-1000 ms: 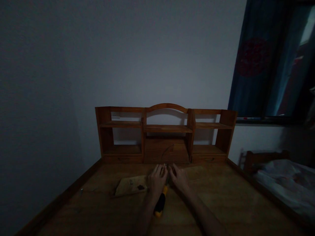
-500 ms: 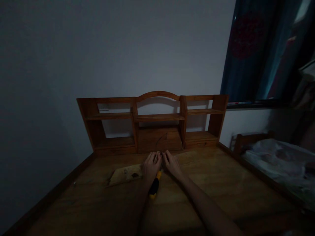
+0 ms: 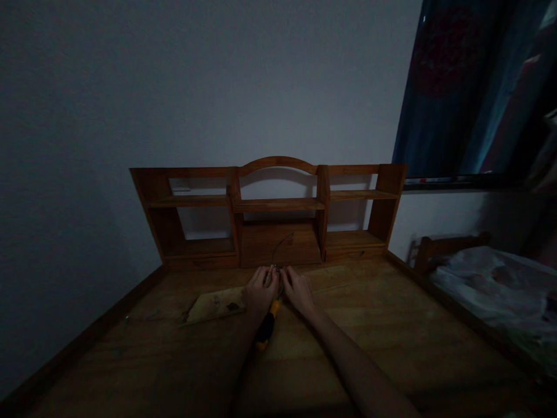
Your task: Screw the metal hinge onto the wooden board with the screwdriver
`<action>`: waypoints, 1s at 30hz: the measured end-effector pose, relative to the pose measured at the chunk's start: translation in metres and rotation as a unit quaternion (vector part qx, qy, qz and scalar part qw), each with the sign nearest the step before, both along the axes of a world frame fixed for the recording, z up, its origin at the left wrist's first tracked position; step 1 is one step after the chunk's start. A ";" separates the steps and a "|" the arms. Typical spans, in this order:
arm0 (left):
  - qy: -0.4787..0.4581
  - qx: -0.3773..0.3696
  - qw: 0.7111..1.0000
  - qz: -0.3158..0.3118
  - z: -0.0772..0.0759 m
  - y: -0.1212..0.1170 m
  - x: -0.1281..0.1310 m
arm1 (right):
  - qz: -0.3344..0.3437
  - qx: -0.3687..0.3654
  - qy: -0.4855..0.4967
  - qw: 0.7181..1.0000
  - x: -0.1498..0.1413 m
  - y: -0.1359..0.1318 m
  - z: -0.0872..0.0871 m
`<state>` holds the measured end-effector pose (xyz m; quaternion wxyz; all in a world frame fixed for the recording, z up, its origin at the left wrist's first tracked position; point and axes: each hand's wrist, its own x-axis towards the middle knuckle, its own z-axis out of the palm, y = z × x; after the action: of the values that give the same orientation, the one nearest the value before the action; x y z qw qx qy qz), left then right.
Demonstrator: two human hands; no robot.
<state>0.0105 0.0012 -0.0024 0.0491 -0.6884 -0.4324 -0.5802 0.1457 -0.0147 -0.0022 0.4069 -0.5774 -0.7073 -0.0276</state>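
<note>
My left hand [image 3: 261,288] and my right hand [image 3: 298,290] are close together over the wooden desk, near its back. Their fingers are closed around something small that is too dark and tiny to make out. Between my wrists lies a tool with a black and yellow handle [image 3: 266,328]; its far end goes under my fingers, so its kind is hidden. Just left of my left hand rests a flat, pale wooden piece [image 3: 213,305] with a dark spot. A thin, dark curved line [image 3: 282,241], perhaps a wire, rises beyond my fingers before the shelf panel.
A wooden shelf unit [image 3: 278,204] with several compartments stands along the desk's back edge, against a plain wall [image 3: 261,87]. Raised rims border the desktop [image 3: 391,337]. At right are a plastic-covered heap [image 3: 491,278] and a dark blue curtain [image 3: 456,116]. The room is dim.
Both hands and the black and yellow handle appear slightly further left, and the view has shifted a little too. The fingers stay closed together.
</note>
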 end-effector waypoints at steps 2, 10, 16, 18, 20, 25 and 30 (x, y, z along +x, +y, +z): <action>-0.004 -0.002 1.000 0.005 0.001 -0.001 0.000 | -0.001 -0.006 -0.009 1.000 -0.001 -0.001 0.000; -0.049 -0.040 0.998 0.008 0.002 -0.002 -0.001 | 0.017 -0.011 0.009 1.000 -0.002 -0.003 -0.001; -0.057 -0.047 0.997 -0.010 0.001 -0.001 0.000 | 0.031 0.010 0.021 0.999 -0.002 -0.004 -0.001; -0.059 -0.049 0.997 -0.007 0.001 -0.001 0.000 | 0.029 0.008 0.023 0.999 -0.002 -0.004 -0.001; -0.059 -0.051 0.997 -0.002 0.001 -0.001 0.000 | 0.024 0.002 0.029 0.999 -0.001 -0.004 0.000; -0.047 -0.050 0.998 0.002 0.000 -0.002 0.000 | 0.014 -0.006 0.027 1.000 -0.001 0.001 -0.003; -0.047 -0.053 0.998 -0.006 0.000 -0.001 0.000 | 0.027 0.002 0.034 0.999 -0.002 0.003 -0.008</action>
<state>0.0101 0.0000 -0.0027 -0.0110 -0.6650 -0.4599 -0.5884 0.1438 -0.0117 -0.0100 0.4326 -0.5579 -0.7083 0.0017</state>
